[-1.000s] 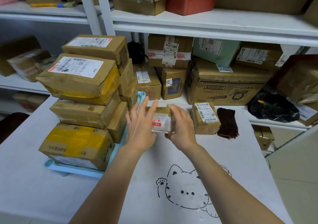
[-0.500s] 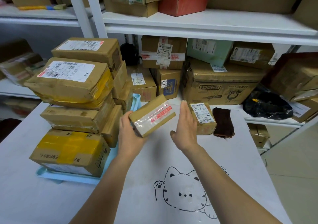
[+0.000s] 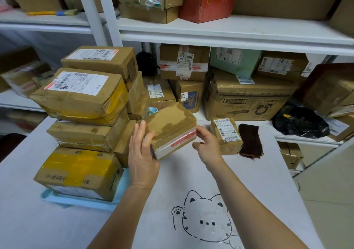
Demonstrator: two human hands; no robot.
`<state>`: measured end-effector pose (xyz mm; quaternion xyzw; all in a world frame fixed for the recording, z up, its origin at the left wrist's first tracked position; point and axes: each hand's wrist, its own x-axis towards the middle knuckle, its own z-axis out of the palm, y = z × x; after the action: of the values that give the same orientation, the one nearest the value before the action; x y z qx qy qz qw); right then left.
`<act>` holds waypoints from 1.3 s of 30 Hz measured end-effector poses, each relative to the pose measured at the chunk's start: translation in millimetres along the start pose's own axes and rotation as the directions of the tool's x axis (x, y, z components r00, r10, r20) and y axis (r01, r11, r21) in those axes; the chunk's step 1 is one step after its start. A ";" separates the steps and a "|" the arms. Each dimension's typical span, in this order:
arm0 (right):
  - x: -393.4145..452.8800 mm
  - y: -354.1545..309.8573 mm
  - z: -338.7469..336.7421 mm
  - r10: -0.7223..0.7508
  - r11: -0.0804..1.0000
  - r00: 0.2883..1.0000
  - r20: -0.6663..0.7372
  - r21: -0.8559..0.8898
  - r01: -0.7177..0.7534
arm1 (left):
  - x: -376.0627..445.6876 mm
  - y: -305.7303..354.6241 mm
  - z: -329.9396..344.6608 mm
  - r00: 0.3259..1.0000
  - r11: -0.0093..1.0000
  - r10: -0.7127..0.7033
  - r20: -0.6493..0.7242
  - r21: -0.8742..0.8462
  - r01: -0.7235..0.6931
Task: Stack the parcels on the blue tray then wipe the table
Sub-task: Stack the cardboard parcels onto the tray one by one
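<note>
- Nearest, at six o'clock, the counter (image 3: 249, 172) wears a white cover printed with a cartoon cat (image 3: 207, 219).
- My left hand (image 3: 142, 158) grips the near end of the taped parcel (image 3: 170, 128), fingers (image 3: 141, 133) up its side; my right hand (image 3: 207, 147) touches the far end with fingers lightly bent, not clasping.
- The parcel hangs tilted just above the counter, at three o'clock from the stack (image 3: 86, 118) on the blue tray (image 3: 76, 201).
- To place it well, I judge I should level it first and seek a flat, broad top; the stack already looks uneven, so a gentle set-down matters.
- Beyond, at one o'clock, a small labelled parcel (image 3: 226, 135) waits on the counter, a dark cloth (image 3: 249, 141) just beside it, likely for wiping.
- Farthest, on the shelf (image 3: 229, 32), one box's sticker (image 3: 183, 96) reads "675"; other labels are too small to read.
</note>
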<state>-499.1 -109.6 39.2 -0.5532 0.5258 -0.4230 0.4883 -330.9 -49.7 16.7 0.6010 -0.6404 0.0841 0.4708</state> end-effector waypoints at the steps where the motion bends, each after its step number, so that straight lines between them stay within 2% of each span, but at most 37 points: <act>1: -0.1 -3.3 -0.9 -0.001 1.000 1.000 -0.020 0.012 0.001 | -0.5 0.7 -0.6 0.997 0.995 -0.077 0.011 -0.062 0.078; 2: 0.2 -6.1 -2.0 -0.003 1.000 0.999 -0.044 0.019 0.003 | -0.2 4.1 -2.9 0.978 0.968 -0.202 0.050 -0.143 0.207; 3: 0.4 -10.0 -3.3 -0.008 1.000 0.997 -0.073 0.021 0.010 | -0.7 6.8 -4.1 0.929 0.897 -0.350 0.124 -0.241 0.370; 4: 1.5 -14.8 -4.6 -0.022 1.000 0.995 -0.095 0.013 0.023 | 0.0 9.3 -4.9 0.853 0.778 -0.469 0.229 -0.349 0.522; 5: 1.7 -20.0 -5.0 -0.035 0.999 0.993 -0.112 -0.006 0.034 | 0.0 10.5 -4.7 0.776 0.634 -0.526 0.347 -0.448 0.631; 7: 3.0 -28.5 -4.2 -0.049 0.999 0.988 -0.145 0.001 0.050 | 1.6 8.5 -2.1 0.683 0.406 -0.526 0.507 -0.556 0.725; 9: 3.5 -34.9 -3.1 0.029 0.990 0.992 -0.122 0.142 -0.011 | 3.1 5.1 0.4 0.603 0.209 -0.504 0.619 -0.590 0.780; 12: 0.1 -35.0 -5.1 0.119 0.930 0.987 0.110 0.335 -0.149 | 3.3 0.8 -1.2 0.510 -0.101 -0.385 0.770 -0.584 0.806; 14: -0.9 -32.4 -5.0 0.079 0.931 0.957 0.278 0.324 -0.171 | 3.5 -2.1 -2.9 0.478 -0.182 -0.305 0.824 -0.543 0.820; 16: -0.4 -30.7 -2.4 0.042 0.954 0.927 0.373 0.261 -0.148 | 1.4 -4.7 -3.6 0.460 -0.197 -0.257 0.850 -0.512 0.836; 18: 2.1 -28.4 -2.8 0.032 0.957 0.921 0.387 0.253 -0.140 | 0.6 -5.2 -3.5 0.436 -0.191 -0.240 0.867 -0.482 0.855; 20: 5.0 -26.1 -2.8 0.012 0.969 0.927 0.375 0.224 -0.103 | 0.8 -7.3 -2.4 0.417 -0.158 -0.295 0.860 -0.474 0.866; 24: 7.3 -25.2 3.8 -0.068 0.998 0.939 0.338 0.025 0.064 | 5.7 -12.4 -1.8 0.380 -0.081 -0.471 0.796 -0.468 0.880; 27: 6.8 -25.0 12.2 -0.094 0.990 0.949 0.301 -0.075 0.122 | 12.6 -14.7 -5.1 0.429 0.026 -0.496 0.755 -0.481 0.876; 29: 5.8 -26.6 15.9 -0.095 0.989 0.942 0.323 -0.075 0.125 | 18.0 -17.8 -8.9 0.476 0.090 -0.492 0.729 -0.501 0.861; 33: 3.0 -36.7 14.9 -0.089 0.993 0.927 0.363 -0.045 0.113 | 30.6 -16.0 -27.1 0.567 0.150 -0.428 0.704 -0.563 0.813; 35: 3.5 -41.4 11.5 -0.088 0.990 0.917 0.389 -0.068 0.124 | 38.3 -7.7 -39.7 0.612 0.230 -0.375 0.697 -0.570 0.789; 39: 0.6 -51.8 17.1 -0.039 0.962 0.883 0.467 -0.223 0.160 | 50.5 1.4 -59.8 0.647 0.425 -0.302 0.700 -0.509 0.749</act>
<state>-473.6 -110.1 87.3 -0.7218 0.4165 -0.2341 0.5008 -293.7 -44.0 85.3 0.5140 -0.4765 -0.5168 0.4917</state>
